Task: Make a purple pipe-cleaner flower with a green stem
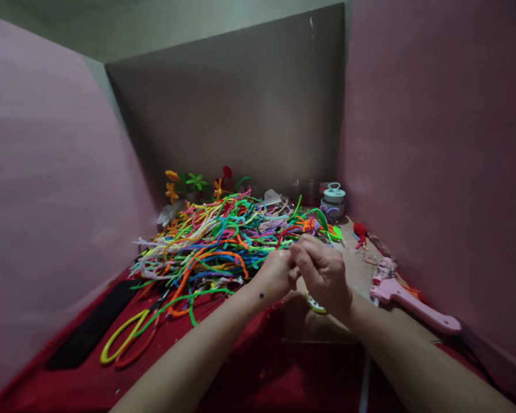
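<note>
My left hand [276, 274] and my right hand [322, 271] meet in front of a big heap of colourful pipe cleaners [223, 229]. Both are closed, fingers curled and pressed against each other. What they pinch, if anything, is hidden behind the knuckles. A yellow-edged round object with dark dots [315, 304] shows partly beneath my right hand. Just beyond the fingers, green, orange and red pipe cleaners stick out of the heap's right side.
Scissors with yellow and red handles [126, 341] lie at left by a black strip [92, 327]. A pink glue gun [417, 304] rests at right. Behind the heap stand pipe-cleaner flowers [196, 181] and a mint-lidded jar [334, 198]. Pink side walls [438, 149] enclose the red cloth.
</note>
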Motion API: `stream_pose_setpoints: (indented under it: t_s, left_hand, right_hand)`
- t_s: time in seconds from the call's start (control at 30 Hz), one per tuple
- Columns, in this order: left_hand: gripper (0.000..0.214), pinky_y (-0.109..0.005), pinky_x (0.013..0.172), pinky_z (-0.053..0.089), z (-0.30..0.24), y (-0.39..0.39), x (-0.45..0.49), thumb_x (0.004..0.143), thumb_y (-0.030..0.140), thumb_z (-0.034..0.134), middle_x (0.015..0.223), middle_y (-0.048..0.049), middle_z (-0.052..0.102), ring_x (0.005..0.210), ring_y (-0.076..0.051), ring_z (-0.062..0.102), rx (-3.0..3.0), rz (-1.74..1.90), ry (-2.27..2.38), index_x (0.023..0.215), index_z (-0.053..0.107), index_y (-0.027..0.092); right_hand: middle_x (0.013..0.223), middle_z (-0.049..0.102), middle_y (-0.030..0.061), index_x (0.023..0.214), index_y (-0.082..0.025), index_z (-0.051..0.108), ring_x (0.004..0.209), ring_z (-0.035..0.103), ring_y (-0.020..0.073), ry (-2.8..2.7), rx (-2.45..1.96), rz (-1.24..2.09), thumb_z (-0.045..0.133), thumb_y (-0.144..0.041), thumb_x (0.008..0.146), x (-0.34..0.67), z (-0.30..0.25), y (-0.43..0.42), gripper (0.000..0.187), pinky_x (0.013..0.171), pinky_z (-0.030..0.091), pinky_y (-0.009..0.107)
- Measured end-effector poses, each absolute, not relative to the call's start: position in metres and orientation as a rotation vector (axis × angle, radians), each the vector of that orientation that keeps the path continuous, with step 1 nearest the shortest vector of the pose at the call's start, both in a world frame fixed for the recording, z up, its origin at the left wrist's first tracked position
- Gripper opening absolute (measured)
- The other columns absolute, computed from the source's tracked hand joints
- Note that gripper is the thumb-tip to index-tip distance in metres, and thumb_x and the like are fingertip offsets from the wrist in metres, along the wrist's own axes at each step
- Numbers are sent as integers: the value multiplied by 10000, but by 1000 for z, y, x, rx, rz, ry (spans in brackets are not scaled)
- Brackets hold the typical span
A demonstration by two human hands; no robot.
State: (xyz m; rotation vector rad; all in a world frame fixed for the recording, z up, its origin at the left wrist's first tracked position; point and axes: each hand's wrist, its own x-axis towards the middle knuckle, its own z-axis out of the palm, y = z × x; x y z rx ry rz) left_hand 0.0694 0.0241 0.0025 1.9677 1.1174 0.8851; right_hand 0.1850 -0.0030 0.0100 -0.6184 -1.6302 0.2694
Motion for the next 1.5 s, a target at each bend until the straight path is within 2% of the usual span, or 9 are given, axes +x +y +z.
stream_pose_setpoints:
  t_s: [0.1, 0.27, 0.57, 0.83, 1.0, 1.13, 1.2, 1.3, 1.5]
  left_hand:
    - [104, -223, 559, 390, 21, 2, 21, 685, 150, 584, 616, 2, 631, 584, -127, 539, 2111, 780, 1224, 676, 681, 185]
    - [142, -231, 565, 391, 37, -10, -76, 699, 263, 551, 645, 5, 627, 618, -149, 548, 2166, 632, 1722, 753, 672, 211]
    - [80, -239, 582, 345, -6, -11, -122, 709, 211, 540, 712, -27, 612, 665, -166, 540, 2323, 297, 1918, 700, 620, 206]
    - [177, -249, 650, 382, 5, -14, -120, 816, 263, 459, 766, -38, 611, 711, -162, 554, 2475, 654, 1889, 749, 609, 197]
    - [166, -265, 669, 396, 19, -14, -101, 817, 266, 484, 774, -40, 631, 718, -168, 573, 2522, 1030, 1824, 784, 625, 185]
    - [178, -263, 654, 392, 31, -9, -70, 828, 275, 478, 772, -36, 634, 703, -159, 563, 2604, 991, 1709, 783, 633, 200]
    - [175, -271, 659, 386, 36, -4, -59, 829, 269, 474, 761, -36, 620, 710, -163, 552, 2640, 919, 1693, 757, 617, 197]
    - [160, -274, 644, 373, 37, 10, -56, 823, 245, 462, 714, -27, 588, 687, -161, 526, 2553, 959, 1676, 722, 572, 186]
    - [152, -205, 437, 298, 18, 33, -68, 794, 291, 474, 536, 49, 486, 426, -81, 400, 1717, 1205, 1488, 689, 484, 182]
  right_hand:
    - [568, 428, -11, 579, -163, 529, 539, 418, 102, -1528, -684, 389, 454, -238, 870, 187, 9, 1, 310, 535, 333, 252]
    - [530, 442, -21, 617, -162, 577, 472, 391, 86, -1332, -755, 683, 489, -359, 851, 187, 9, 9, 318, 442, 301, 226]
    - [486, 438, -19, 540, -161, 562, 423, 360, 67, -1439, -734, 712, 513, -377, 832, 169, 35, 2, 366, 384, 259, 212]
    - [475, 436, -27, 559, -150, 553, 435, 356, 70, -1516, -803, 856, 508, -391, 824, 156, 17, 9, 361, 412, 259, 219]
    - [504, 488, -32, 790, -119, 648, 418, 378, 66, -1467, -918, 1158, 573, -363, 759, 147, 2, 15, 257, 394, 266, 208]
    - [675, 605, 6, 1055, -136, 618, 501, 470, 76, -1527, -935, 1377, 620, -301, 710, 141, -2, 14, 382, 474, 356, 217]
    - [720, 626, 15, 1097, -149, 601, 537, 498, 88, -1588, -952, 1314, 603, -282, 725, 142, -4, 17, 395, 508, 383, 227]
    - [816, 644, 45, 1002, -161, 647, 666, 559, 132, -1751, -1024, 905, 574, -230, 746, 150, -7, 30, 275, 603, 432, 261]
    - [888, 645, 71, 889, -172, 681, 816, 596, 165, -2252, -1162, 274, 474, -82, 788, 158, -15, 55, 248, 718, 420, 254]
